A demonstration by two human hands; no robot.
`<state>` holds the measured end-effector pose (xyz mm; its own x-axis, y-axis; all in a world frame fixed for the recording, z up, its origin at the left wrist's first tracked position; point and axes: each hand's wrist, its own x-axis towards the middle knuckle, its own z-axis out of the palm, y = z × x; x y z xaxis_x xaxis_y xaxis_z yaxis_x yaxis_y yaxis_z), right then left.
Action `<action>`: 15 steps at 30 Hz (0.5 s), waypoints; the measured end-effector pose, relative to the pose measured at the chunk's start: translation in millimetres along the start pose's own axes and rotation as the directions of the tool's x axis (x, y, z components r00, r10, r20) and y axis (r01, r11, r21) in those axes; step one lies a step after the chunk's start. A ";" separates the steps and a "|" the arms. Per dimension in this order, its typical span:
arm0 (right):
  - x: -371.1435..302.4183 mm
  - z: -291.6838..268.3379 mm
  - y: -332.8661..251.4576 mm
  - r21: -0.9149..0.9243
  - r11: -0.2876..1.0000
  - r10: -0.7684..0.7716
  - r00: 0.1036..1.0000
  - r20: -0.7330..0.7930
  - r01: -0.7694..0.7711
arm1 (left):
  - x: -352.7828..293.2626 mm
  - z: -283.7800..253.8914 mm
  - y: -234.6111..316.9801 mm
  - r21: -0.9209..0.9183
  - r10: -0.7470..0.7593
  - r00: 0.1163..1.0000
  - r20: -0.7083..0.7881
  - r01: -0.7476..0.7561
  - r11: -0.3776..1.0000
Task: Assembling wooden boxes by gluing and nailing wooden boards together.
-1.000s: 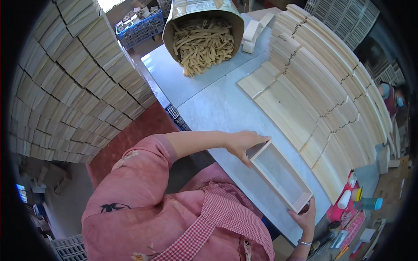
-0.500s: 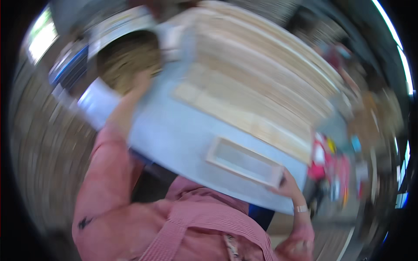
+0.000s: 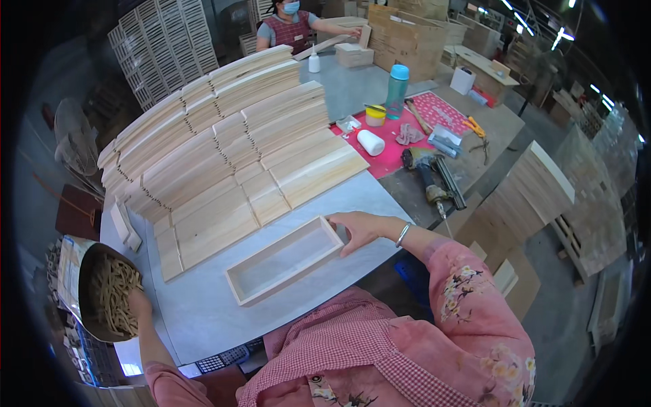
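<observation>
My right hand (image 3: 363, 230) grips the right end of a long rectangular wooden frame (image 3: 290, 276), thumb at the near side and fingers over the far corner. The frame lies flat on the pale blue-grey tabletop (image 3: 196, 305), which shows through its middle. At the left, my left hand (image 3: 140, 306) reaches into a round tub (image 3: 68, 268) full of tan, curled strips (image 3: 112, 288). Its fingers are hidden down among the strips. Beyond the frame stand rows of stacked thin wooden boards (image 3: 285, 115), with some boards (image 3: 210, 237) lying flat in front.
On a pink mat (image 3: 390, 163) at the right are a white bottle (image 3: 371, 142), a teal water bottle (image 3: 397, 88) and a hammer (image 3: 418, 115). A nail gun (image 3: 434, 180) lies nearer. A masked person (image 3: 291, 30) works across the table. Small wooden pieces (image 3: 124, 226) sit beside the boards.
The view has swung round and sharpened from a blur. Both arms look much the same: left hand in the tub, right hand at the frame's right end.
</observation>
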<state>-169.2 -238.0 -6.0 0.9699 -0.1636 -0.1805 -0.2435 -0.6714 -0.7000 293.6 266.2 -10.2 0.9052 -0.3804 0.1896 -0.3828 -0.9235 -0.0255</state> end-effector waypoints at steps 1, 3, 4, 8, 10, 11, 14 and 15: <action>-2.3 1.2 2.9 -0.013 1.000 -0.022 1.000 -0.004 0.021 | -6.7 -7.3 18.0 0.051 -0.046 0.992 -0.121 0.053 0.997; 2.3 4.0 5.6 -0.002 0.997 -0.071 0.997 -0.006 0.071 | 14.4 21.1 -41.1 -0.085 -0.115 0.992 -0.056 0.110 0.990; 2.3 6.2 10.0 0.012 0.995 -0.097 0.995 -0.023 0.097 | 18.8 24.5 -62.6 -0.082 -0.111 0.992 -0.056 0.106 0.991; -0.2 6.5 15.1 0.038 0.991 -0.127 0.990 -0.058 0.130 | 12.7 15.0 -125.6 -0.462 0.045 0.999 -0.023 -0.050 0.886; -5.2 3.5 9.8 0.026 0.995 -0.093 0.994 -0.065 0.095 | 4.3 -17.6 -93.0 -0.260 -0.026 0.991 -0.134 -0.010 0.966; -8.4 3.8 10.0 0.021 0.997 -0.075 0.995 -0.070 0.076 | 6.2 -29.7 -77.1 -0.056 -0.081 0.961 -0.264 0.068 0.996; -2.0 11.0 17.4 0.026 0.995 -0.094 0.992 -0.083 0.096 | 24.1 -49.5 -82.2 -0.048 -0.050 0.863 -0.502 0.030 0.998; -1.1 12.5 20.2 0.026 0.994 -0.100 0.991 -0.087 0.103 | 32.4 -54.4 -80.2 -0.329 -0.086 0.811 -0.579 -0.136 0.934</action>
<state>-175.3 -242.3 -28.6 0.9863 -0.1577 -0.0491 -0.1429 -0.6654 -0.7327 343.6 330.6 51.4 0.6599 -0.2002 0.7242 -0.5416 -0.7948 0.2737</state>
